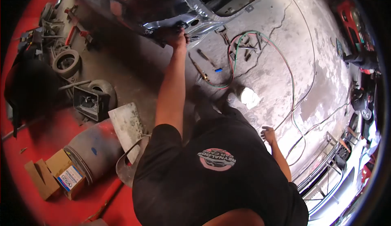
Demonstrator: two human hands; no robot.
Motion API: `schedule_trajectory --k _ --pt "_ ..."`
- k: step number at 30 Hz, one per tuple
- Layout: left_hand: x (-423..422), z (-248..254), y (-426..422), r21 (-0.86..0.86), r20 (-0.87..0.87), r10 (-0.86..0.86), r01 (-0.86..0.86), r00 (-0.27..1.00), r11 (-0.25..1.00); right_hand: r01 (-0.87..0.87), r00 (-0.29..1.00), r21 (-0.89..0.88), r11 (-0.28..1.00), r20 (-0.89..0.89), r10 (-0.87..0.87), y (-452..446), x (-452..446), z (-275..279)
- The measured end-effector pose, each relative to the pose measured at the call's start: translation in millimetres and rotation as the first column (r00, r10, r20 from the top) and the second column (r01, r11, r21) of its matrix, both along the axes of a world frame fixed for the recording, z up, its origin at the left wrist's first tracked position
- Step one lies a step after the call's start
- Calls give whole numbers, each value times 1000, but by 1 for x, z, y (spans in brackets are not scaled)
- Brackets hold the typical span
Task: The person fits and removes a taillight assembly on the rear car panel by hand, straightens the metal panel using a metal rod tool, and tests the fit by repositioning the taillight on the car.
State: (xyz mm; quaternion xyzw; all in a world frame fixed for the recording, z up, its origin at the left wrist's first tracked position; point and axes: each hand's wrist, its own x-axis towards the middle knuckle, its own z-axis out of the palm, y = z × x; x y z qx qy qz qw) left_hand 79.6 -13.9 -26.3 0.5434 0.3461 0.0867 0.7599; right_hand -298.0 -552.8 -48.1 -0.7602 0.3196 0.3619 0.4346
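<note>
My left hand reaches out to the lower edge of a bare, dark metal car body. Its fingers look curled at that edge, partly lost in shadow, and I cannot make out what they hold. Low at my side hangs my right hand, fingers loosely apart with nothing in them. On the concrete beneath the car body lie a torch with brass fittings, a long-handled tool with a small blue piece by its end, and several metal clamps.
Red and green hoses loop over the cracked floor. To the left are a tire, a black square housing, a grey drum and a cardboard box. Metal frame parts stand at right.
</note>
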Motion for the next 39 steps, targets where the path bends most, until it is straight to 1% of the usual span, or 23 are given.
schedule_trajectory --k 1,5,8,11,12,14,16,17,18,19,20,21,22,23,24,26,27,28,32,33,35,37,39 --pt "-1 -2 4 -64 -1 -22 22 1000 998 -46 999 1 999 -5 46 15 2 9" --pt "-7 -4 8 -119 32 -54 58 998 991 -204 978 4 979 41 204 64 34 20" --pt "-31 28 0 30 45 -156 154 987 988 -222 961 30 975 174 213 89 68 16" --pt "-60 52 -11 254 185 -196 145 963 956 -221 933 18 975 295 206 113 100 31" --pt "-67 90 -14 328 245 -218 131 945 936 -222 926 12 975 316 207 122 109 40" --pt "-60 129 10 547 280 -309 113 909 829 -225 922 15 974 327 208 132 116 41" --pt "-45 215 30 669 351 -228 -72 908 740 -235 928 32 971 305 214 135 115 36" --pt "-22 229 50 705 504 -246 -229 828 671 -223 937 43 974 286 202 134 111 29" --pt "0 244 69 790 502 -238 -330 831 517 -218 946 40 975 253 201 134 108 24" --pt "20 263 78 789 587 -300 -448 752 421 -212 956 36 977 216 200 133 104 20" --pt "53 255 106 852 509 -317 -416 800 318 -205 965 30 978 173 197 130 98 17" --pt "61 275 98 824 522 -358 -349 774 447 -221 962 36 975 174 212 123 89 6" --pt "69 289 102 924 355 -383 -260 853 279 -323 931 26 946 190 312 106 70 -26" --pt "86 273 120 932 347 -408 -262 844 250 -412 885 -7 911 232 403 87 64 -48" --pt "116 254 131 927 369 -437 -296 820 229 -286 947 96 953 181 266 94 68 -31" --pt "118 256 118 934 253 -466 -340 848 -111 -233 967 34 972 117 228 82 65 -58" --pt "116 249 117 918 230 -448 -345 864 -194 -164 984 -22 986 65 165 99 83 -28" --pt "121 246 116 899 199 -422 -336 885 -282 -168 985 -53 984 42 170 101 94 -26" --pt "117 243 120 917 170 -427 -301 888 -262 -354 923 -58 933 136 359 101 152 -44" --pt "118 244 119 916 165 -428 -299 889 -267 -501 785 -88 861 372 495 86 166 -70" --pt "122 243 119 910 166 -434 -308 885 -279 -625 601 -142 768 540 589 67 197 -108" --pt "126 238 124 908 190 -446 -329 875 -260 -604 680 -48 795 488 547 67 242 -110" --pt "133 226 134 877 288 -490 -432 823 -211 -518 794 113 848 432 427 86 297 -61"
